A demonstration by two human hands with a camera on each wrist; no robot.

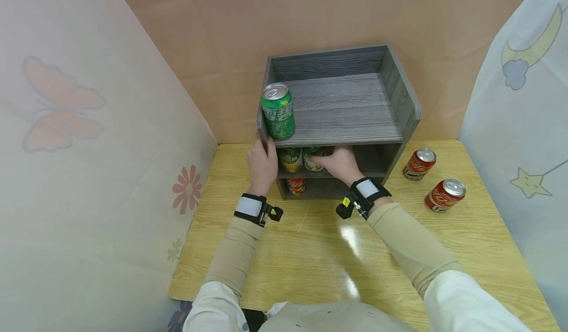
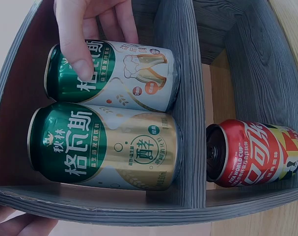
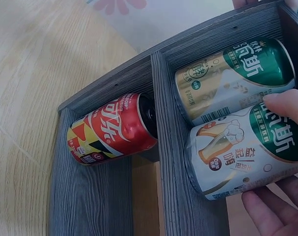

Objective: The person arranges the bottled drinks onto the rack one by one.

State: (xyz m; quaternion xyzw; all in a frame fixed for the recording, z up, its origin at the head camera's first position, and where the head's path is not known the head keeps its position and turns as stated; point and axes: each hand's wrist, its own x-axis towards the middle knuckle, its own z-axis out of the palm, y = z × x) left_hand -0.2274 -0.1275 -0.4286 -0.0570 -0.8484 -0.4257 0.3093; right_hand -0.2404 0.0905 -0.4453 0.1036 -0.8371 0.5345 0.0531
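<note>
My right hand (image 1: 339, 164) holds a white-and-green drink can (image 3: 237, 152) on the middle level of the grey wooden shelf (image 1: 346, 110). The thumb lies across the can's front, with the fingers round its other side. Directly to its left stands a gold-and-green can (image 2: 109, 147), upright, close against it. My left hand (image 1: 263, 166) grips the shelf's left side panel near the upper level, its fingers partly hidden by the panel. A red cola can (image 2: 254, 152) stands on the bottom level, at the left. On the top level, at the left front, is a green can (image 1: 278, 112).
Two red cola cans (image 1: 419, 164) (image 1: 445, 195) stand on the wooden table (image 1: 310, 253) right of the shelf. A brown cloth (image 1: 333, 11) hangs behind it. Printed white sheets (image 1: 111, 149) line both sides.
</note>
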